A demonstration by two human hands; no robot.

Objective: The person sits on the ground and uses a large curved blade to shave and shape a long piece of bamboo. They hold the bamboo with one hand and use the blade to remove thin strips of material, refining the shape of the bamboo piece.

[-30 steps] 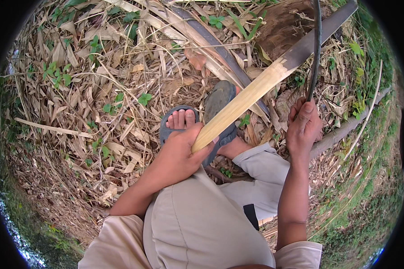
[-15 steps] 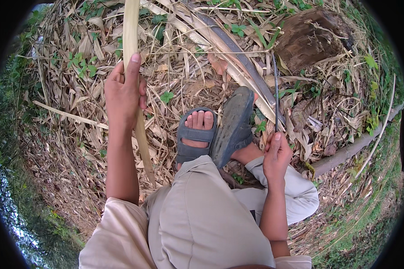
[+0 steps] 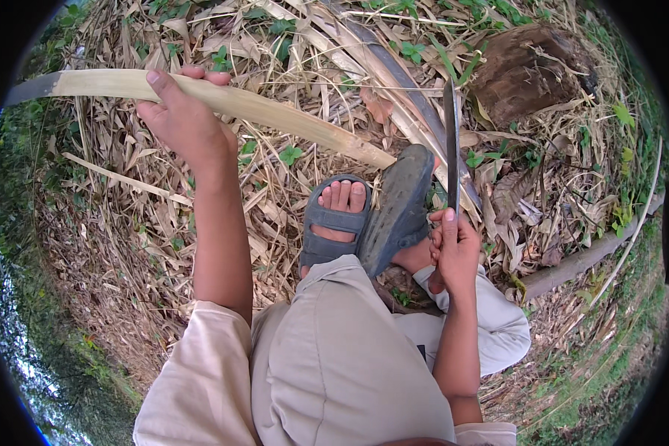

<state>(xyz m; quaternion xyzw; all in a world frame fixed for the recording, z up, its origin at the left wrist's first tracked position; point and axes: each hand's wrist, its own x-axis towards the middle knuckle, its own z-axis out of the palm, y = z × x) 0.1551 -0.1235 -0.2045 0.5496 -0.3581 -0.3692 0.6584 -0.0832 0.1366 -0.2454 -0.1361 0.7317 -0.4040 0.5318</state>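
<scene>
My left hand point(image 3: 189, 119) is closed around a long, pale wooden strip point(image 3: 275, 113), flat like a split piece of bamboo. Its far left end is dark, and the narrowing right end reaches down to the upturned sandal point(image 3: 394, 201) on my right foot. In my right hand point(image 3: 456, 249) is a machete point(image 3: 451, 141), its long, thin dark blade pointing away from me; most of the handle is hidden by my fingers. Blade and strip are apart.
Dry leaves point(image 3: 126, 215) and green sprouts cover the ground. Split dark-backed pieces point(image 3: 394, 97) lie beyond my feet. A brown stump point(image 3: 528, 70) stands at far right, with a grey pole point(image 3: 572, 260) nearer. My left sandal point(image 3: 334, 223) rests on the litter.
My left hand has swung the strip from roughly upright to nearly crosswise, its lower end moving right toward my sandal. The machete has turned, showing more of its blade's side.
</scene>
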